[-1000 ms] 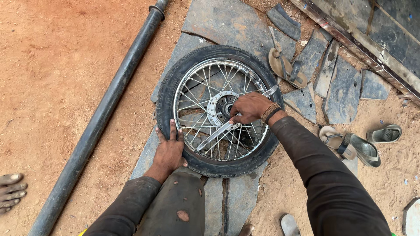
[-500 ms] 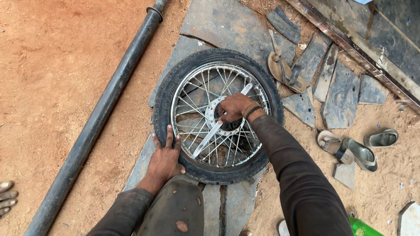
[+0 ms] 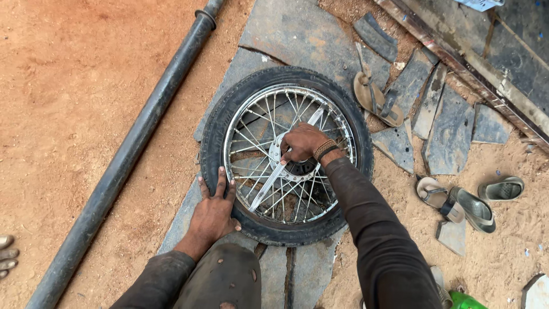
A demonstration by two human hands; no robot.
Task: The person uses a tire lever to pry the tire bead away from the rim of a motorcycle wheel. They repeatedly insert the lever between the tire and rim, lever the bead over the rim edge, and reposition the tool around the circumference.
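Note:
A spoked motorcycle wheel with a black tyre lies flat on grey stone slabs. My left hand presses flat on the tyre's near-left edge, fingers spread. My right hand rests over the hub at the wheel's centre, fingers curled on a flat silver metal bar that lies across the spokes and runs from the far right of the rim toward the near left. My knee is just below the wheel.
A long dark pipe lies diagonally on the red dirt to the left. Sandals and slippers lie on the right. A metal rail runs along the upper right. Another person's toes show at the left edge.
The view has shifted, so the wheel sits more central. My right hand moved from the wheel's right side onto the hub. My left hand stays on the tyre.

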